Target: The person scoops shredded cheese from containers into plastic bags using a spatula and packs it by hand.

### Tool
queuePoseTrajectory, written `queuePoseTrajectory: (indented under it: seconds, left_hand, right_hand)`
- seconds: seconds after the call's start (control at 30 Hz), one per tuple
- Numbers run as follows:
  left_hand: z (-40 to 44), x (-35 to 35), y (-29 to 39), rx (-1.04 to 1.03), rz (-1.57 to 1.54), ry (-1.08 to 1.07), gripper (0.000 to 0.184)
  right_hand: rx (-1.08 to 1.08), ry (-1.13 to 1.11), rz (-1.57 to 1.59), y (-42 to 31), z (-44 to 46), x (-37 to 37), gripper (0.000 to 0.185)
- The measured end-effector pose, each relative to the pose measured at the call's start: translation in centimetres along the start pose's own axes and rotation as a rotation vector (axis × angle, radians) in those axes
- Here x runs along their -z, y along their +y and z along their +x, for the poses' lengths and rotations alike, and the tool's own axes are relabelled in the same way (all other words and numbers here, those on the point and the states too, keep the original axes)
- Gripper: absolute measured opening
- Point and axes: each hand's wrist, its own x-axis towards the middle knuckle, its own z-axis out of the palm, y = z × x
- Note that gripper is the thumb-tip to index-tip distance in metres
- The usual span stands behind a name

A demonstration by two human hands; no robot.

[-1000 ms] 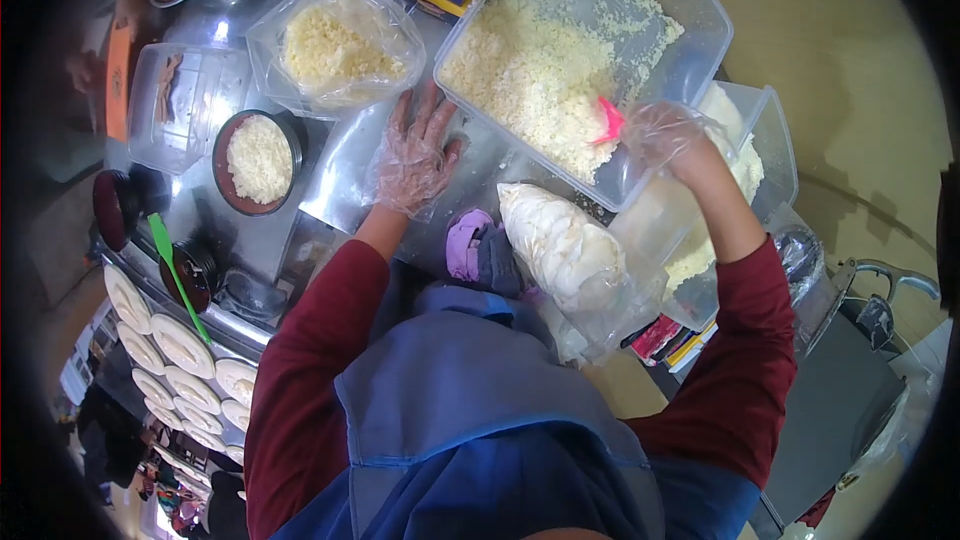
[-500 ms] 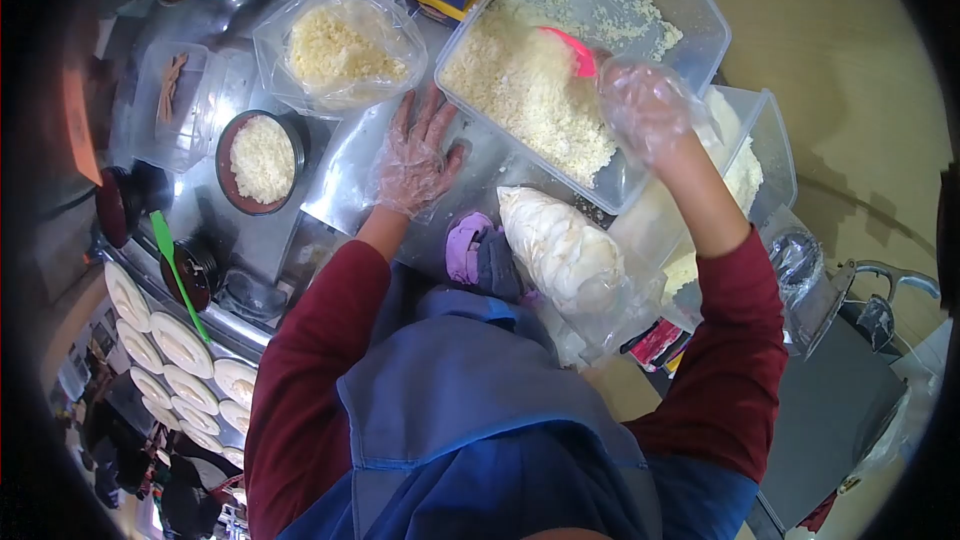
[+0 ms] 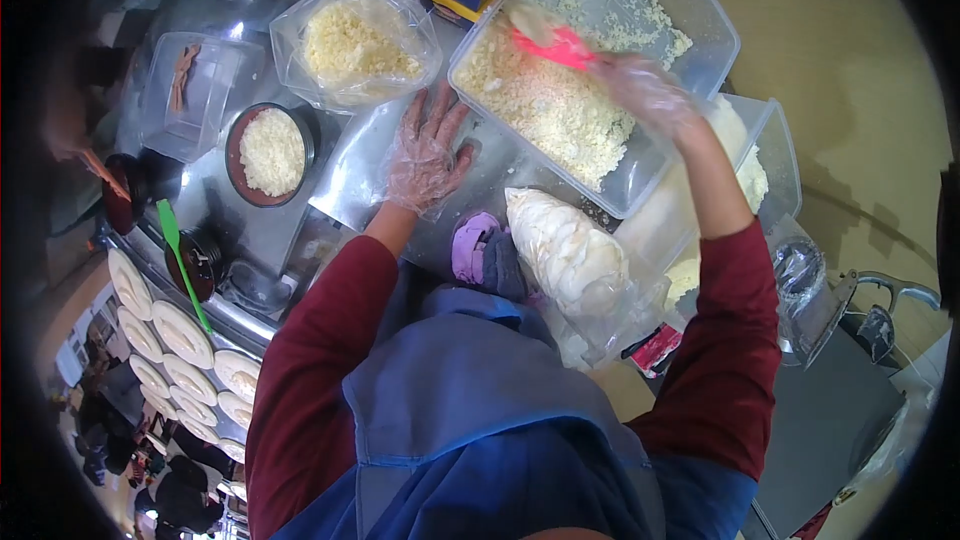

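Ovals point(image 3: 185, 335), pale and laid in rows, occupy the lower left of the frame; above them, a green spatula point(image 3: 180, 265) leans across a dark cup. Toward the upper left, I log a round bowl point(image 3: 237, 168) of white gratings, then a clear bag point(image 3: 291, 62) of yellow crumbs. My hands are apart. The left hand point(image 3: 428, 155) lies flat, fingers spread, on the steel table point(image 3: 350, 155) beside the large bin point(image 3: 545, 156); it clamps nothing. At upper center, loose crumbs point(image 3: 590, 135) fill much of that bin, and the pink scraper point(image 3: 555, 48) is over them, gripped by my right hand point(image 3: 645, 90). Both are motion-blurred; I cannot tell whether the blade touches the crumbs. For sound work, I would hold the blade low and shallow, use short, even strokes, and stop short of the near wall to limit spillage. I judge the left palm a steady brace, provided it stays clear of the filled bag point(image 3: 565, 245) near center.
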Motion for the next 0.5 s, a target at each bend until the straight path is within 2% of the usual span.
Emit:
queuePoseTrajectory:
  seconds: [0.13, 0.2, 0.23, 0.27, 0.33, 0.37, 0.43, 0.5]
  left_hand:
    - [0.1, 0.3, -0.1, -0.009, 0.021, -0.046, 0.06]
    - [0.1, 0.1, -0.1, -0.017, 0.02, -0.038, 0.06]
    - [0.1, 0.2, 0.1, -0.015, 0.019, -0.039, 0.06]
    - [0.2, 0.3, 0.2, -0.006, 0.018, -0.04, 0.06]
    - [0.1, 0.5, 0.3, 0.0, 0.019, -0.039, 0.061]
    - [0.2, 0.5, 0.3, -0.003, 0.012, -0.04, 0.061]
    - [0.3, 0.6, 0.3, -0.006, 0.011, -0.042, 0.061]
    - [0.3, 0.6, 0.3, 0.002, 0.004, -0.041, 0.06]
  right_hand:
    - [0.09, -0.052, 0.161, -1.4, -1.4, -3.0, 0.043]
    - [0.228, -0.133, -0.199, 0.5, -1.7, -1.6, 0.044]
    - [0.109, -0.234, -0.347, 0.6, -0.5, -0.1, 0.047]
    - [0.109, -0.237, -0.348, 0.6, 0.1, 0.8, 0.047]
    - [-0.086, -0.083, -0.082, -0.6, 0.2, 2.9, 0.048]
    - [-0.085, -0.079, -0.082, -0.3, 1.4, 2.5, 0.048]
    - [0.142, 0.032, -0.212, -0.5, 3.6, 0.3, 0.055]
    - [0.076, -0.042, -0.192, -1.8, 3.0, -1.1, 0.054]
